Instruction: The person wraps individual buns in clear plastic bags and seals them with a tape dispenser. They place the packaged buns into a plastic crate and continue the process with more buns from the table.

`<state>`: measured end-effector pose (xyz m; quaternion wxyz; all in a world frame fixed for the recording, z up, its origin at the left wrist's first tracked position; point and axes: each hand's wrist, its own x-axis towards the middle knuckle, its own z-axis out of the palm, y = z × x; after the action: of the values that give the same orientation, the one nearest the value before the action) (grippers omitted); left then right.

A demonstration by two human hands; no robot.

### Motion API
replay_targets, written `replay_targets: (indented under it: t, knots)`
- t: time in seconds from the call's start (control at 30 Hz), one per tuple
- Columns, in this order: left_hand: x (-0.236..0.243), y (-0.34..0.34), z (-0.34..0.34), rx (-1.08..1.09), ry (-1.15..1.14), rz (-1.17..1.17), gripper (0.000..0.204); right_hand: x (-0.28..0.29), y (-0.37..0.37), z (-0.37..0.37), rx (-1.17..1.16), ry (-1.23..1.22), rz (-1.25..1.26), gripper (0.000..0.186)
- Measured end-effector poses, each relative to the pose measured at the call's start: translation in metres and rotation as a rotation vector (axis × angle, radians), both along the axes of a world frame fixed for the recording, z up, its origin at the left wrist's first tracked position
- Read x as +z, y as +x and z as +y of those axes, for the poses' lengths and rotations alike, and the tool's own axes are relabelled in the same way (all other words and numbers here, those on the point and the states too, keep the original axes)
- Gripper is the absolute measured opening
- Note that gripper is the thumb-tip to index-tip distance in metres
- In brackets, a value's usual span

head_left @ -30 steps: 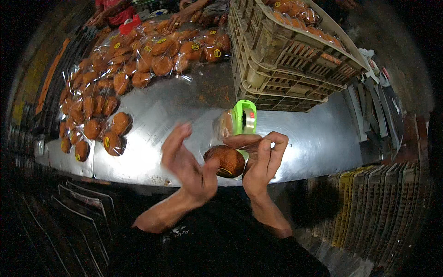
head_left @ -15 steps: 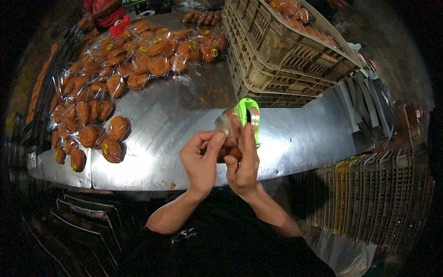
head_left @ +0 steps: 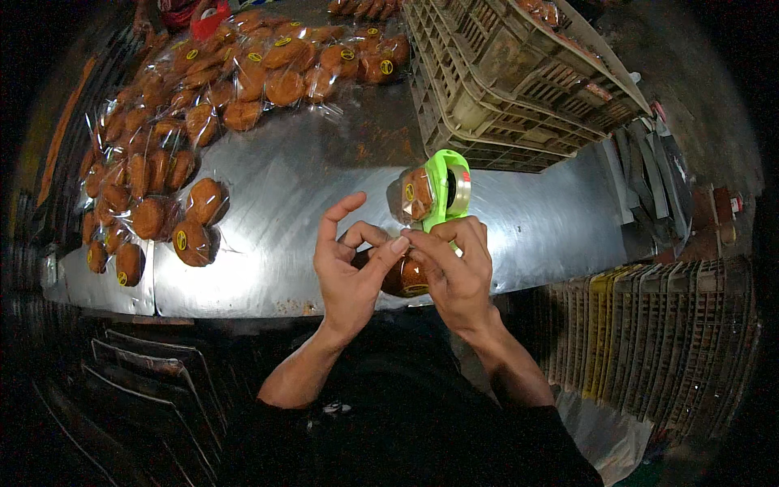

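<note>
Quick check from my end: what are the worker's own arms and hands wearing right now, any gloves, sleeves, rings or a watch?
No gloves: the left hand and the right hand are both bare. The forearms are uncovered too, running down into dark, apparently black sleeves pushed up near the elbows at the lower edge of the head view. No watch, wristband or ring shows on either side. Fingernails look short and plain.

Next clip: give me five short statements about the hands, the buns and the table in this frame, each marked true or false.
1. Both hands, left hand and right hand, hold one round brown bun in clear wrap. True.
2. The bright green plastic tape dispenser lies inside the crate. False: it stands on the shiny steel table.
3. Many wrapped brown buns lie on the table's left part. True.
4. The beige slatted plastic crate sits at the left. False: upper right.
5. The left hand rests flat on the table. False: raised, at the bun.
</note>
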<state>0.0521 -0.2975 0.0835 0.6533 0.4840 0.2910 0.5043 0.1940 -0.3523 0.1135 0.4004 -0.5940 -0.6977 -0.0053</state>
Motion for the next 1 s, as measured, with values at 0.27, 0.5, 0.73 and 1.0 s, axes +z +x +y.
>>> replay_targets:
  t: [0.27, 0.5, 0.73, 1.0]
  knots:
    - [-0.011, 0.042, 0.003, 0.295, 0.194, 0.216, 0.014, -0.024, 0.02, 0.026, 0.01, -0.085, 0.663, 0.007]
    - [-0.038, 0.107, 0.004, 0.336, -0.09, -0.162, 0.03, -0.068, 0.074, 0.002, -0.189, -0.014, 0.904, 0.025]
    - [-0.045, 0.109, 0.007, 0.322, -0.097, -0.093, 0.032, -0.143, 0.124, 0.0, -0.337, -0.444, 0.648, 0.032]
    - [-0.067, 0.07, 0.013, 0.295, -0.036, -0.006, 0.033, -0.118, 0.113, 0.017, -0.432, -0.282, 0.614, 0.021]
